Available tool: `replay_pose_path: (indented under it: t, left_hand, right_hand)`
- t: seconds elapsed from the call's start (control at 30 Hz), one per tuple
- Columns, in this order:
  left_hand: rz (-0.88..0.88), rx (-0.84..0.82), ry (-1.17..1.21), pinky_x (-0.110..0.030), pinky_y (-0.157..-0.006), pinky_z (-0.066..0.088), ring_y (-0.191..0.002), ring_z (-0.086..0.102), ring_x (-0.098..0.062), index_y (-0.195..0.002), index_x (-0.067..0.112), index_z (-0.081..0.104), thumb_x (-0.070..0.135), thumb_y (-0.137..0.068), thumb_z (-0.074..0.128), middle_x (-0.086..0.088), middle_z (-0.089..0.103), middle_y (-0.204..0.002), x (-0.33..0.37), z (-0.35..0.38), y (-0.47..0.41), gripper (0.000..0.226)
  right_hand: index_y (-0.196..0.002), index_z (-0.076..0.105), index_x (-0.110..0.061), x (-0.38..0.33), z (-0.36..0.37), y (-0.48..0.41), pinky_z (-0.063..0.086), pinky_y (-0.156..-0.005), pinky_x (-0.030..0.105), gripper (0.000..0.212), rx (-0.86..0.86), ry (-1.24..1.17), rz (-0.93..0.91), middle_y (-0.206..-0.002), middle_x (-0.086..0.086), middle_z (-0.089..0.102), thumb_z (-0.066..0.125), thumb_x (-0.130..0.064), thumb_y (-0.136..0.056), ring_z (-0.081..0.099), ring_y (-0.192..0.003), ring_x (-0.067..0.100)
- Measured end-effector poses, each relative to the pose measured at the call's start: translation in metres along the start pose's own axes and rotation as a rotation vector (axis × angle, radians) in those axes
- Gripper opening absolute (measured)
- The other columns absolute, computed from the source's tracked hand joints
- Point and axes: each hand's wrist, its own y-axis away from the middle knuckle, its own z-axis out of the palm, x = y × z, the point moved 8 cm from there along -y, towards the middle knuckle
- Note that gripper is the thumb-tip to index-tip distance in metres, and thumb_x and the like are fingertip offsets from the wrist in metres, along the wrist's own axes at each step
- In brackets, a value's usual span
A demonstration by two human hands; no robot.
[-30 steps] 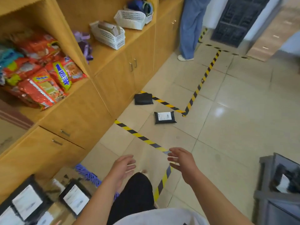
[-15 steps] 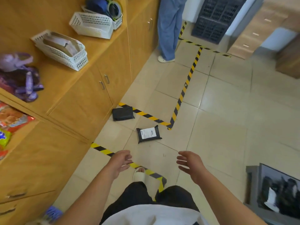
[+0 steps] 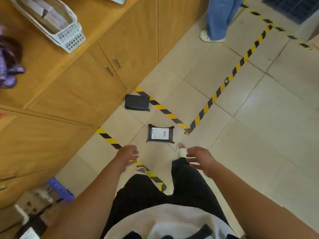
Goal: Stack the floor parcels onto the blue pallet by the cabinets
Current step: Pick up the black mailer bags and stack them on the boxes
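Note:
Two black parcels lie on the tiled floor ahead of my feet. The nearer parcel point(image 3: 160, 134) shows a white shipping label on top. The farther parcel point(image 3: 137, 102) is plain black and lies against the cabinet base, partly over the striped tape. My left hand point(image 3: 126, 156) and my right hand point(image 3: 199, 157) hang in front of me with loosely curled fingers, holding nothing, both short of the labelled parcel. A corner of the blue pallet point(image 3: 59, 188) shows at the lower left, with blurred parcels point(image 3: 32, 219) on it.
Wooden cabinets point(image 3: 82, 87) run along the left, with a white basket point(image 3: 57, 23) on their top. Yellow-black floor tape point(image 3: 222, 87) crosses the tiles. Another person's legs point(image 3: 217, 19) stand at the back. A dark crate point(image 3: 293, 6) sits at the far right.
I have stepped forward and tilted my view down; both parcels now lie closer and nearer the centre. My hands stay empty in front of me. The grey bin on the right left the view.

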Motion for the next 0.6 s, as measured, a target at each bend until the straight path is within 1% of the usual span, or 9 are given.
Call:
replay_pose_path:
  t: [0.1, 0.2, 0.23, 0.27, 0.33, 0.4, 0.47, 0.53, 0.6]
  left_hand:
    - [-0.073, 0.061, 0.017, -0.032, -0.071, 0.049, -0.076, 0.060, -0.021, -0.092, 0.011, 0.058, 0.009, -0.096, 0.053, -0.013, 0.059, -0.098, -0.014, 0.018, -0.020, 0.007]
    - [-0.102, 0.084, 0.036, -0.033, -0.076, 0.050, -0.088, 0.062, -0.025, -0.106, 0.010, 0.060, 0.012, -0.095, 0.053, -0.013, 0.063, -0.104, -0.022, 0.044, -0.053, 0.013]
    - [-0.117, 0.078, 0.046, -0.032, -0.075, 0.049, -0.088, 0.062, -0.024, -0.110, 0.011, 0.061, 0.017, -0.096, 0.053, -0.010, 0.063, -0.100, -0.027, 0.054, -0.066, 0.017]
    - [-0.118, 0.076, 0.034, -0.032, -0.073, 0.048, -0.085, 0.061, -0.023, -0.111, 0.013, 0.062, 0.022, -0.096, 0.053, -0.008, 0.063, -0.095, -0.031, 0.064, -0.082, 0.020]
    - [-0.118, 0.079, -0.001, -0.032, -0.071, 0.049, -0.082, 0.061, -0.022, -0.116, 0.017, 0.063, 0.029, -0.093, 0.053, -0.006, 0.064, -0.090, -0.040, 0.080, -0.120, 0.027]
    - [-0.125, 0.080, -0.063, -0.038, -0.086, 0.052, -0.096, 0.064, -0.026, -0.123, 0.020, 0.062, 0.038, -0.086, 0.053, -0.007, 0.068, -0.104, -0.057, 0.092, -0.177, 0.042]
    - [-0.150, 0.107, -0.089, -0.039, -0.095, 0.049, -0.110, 0.060, -0.028, -0.127, 0.016, 0.060, 0.040, -0.086, 0.053, -0.008, 0.063, -0.123, -0.075, 0.096, -0.240, 0.048]
    - [-0.140, 0.140, -0.159, -0.034, -0.095, 0.043, -0.116, 0.055, -0.029, -0.127, 0.009, 0.059, 0.026, -0.098, 0.046, -0.010, 0.057, -0.129, -0.090, 0.099, -0.307, 0.036]
    - [-0.093, 0.160, -0.245, -0.031, -0.099, 0.040, -0.123, 0.050, -0.030, -0.131, 0.008, 0.057, 0.016, -0.100, 0.042, -0.013, 0.052, -0.134, -0.094, 0.098, -0.366, 0.035]
  right_hand:
    - [-0.109, 0.067, -0.008, -0.032, -0.016, -0.049, 0.055, -0.070, 0.031, 0.017, -0.050, 0.180, -0.008, -0.104, 0.015, 0.068, 0.064, -0.017, -0.094, 0.065, -0.084, 0.026]
    - [-0.090, 0.067, -0.010, -0.046, -0.028, -0.100, 0.049, -0.060, 0.027, 0.002, -0.016, 0.364, 0.051, -0.093, 0.015, 0.065, 0.066, -0.011, -0.091, 0.061, -0.073, 0.025]
    - [-0.085, 0.065, -0.012, -0.047, -0.030, -0.120, 0.045, -0.058, 0.026, 0.005, -0.005, 0.452, 0.056, -0.090, 0.014, 0.064, 0.068, -0.010, -0.089, 0.059, -0.072, 0.025]
    - [-0.084, 0.065, -0.013, -0.048, -0.027, -0.140, 0.042, -0.057, 0.026, 0.005, -0.008, 0.537, 0.057, -0.091, 0.013, 0.063, 0.069, -0.010, -0.087, 0.058, -0.074, 0.026]
    - [-0.094, 0.066, -0.013, -0.048, -0.014, -0.184, 0.043, -0.061, 0.026, 0.008, -0.014, 0.672, 0.041, -0.094, 0.011, 0.063, 0.068, -0.015, -0.086, 0.059, -0.081, 0.026]
    - [-0.101, 0.066, -0.008, -0.042, 0.003, -0.238, 0.046, -0.065, 0.029, 0.015, -0.016, 0.647, 0.054, -0.094, 0.010, 0.063, 0.066, -0.016, -0.088, 0.060, -0.084, 0.024]
    - [-0.098, 0.063, -0.009, -0.032, 0.021, -0.297, 0.050, -0.074, 0.034, 0.008, 0.001, 0.566, 0.067, -0.095, 0.009, 0.061, 0.062, -0.012, -0.091, 0.059, -0.087, 0.023]
    - [-0.094, 0.060, -0.011, -0.014, 0.035, -0.358, 0.050, -0.084, 0.039, 0.001, 0.034, 0.518, 0.101, -0.094, 0.008, 0.059, 0.060, -0.012, -0.093, 0.057, -0.084, 0.022]
    - [-0.088, 0.061, -0.011, 0.008, 0.046, -0.409, 0.049, -0.086, 0.041, 0.008, 0.095, 0.459, 0.175, -0.082, 0.008, 0.054, 0.062, -0.017, -0.094, 0.052, -0.074, 0.021]
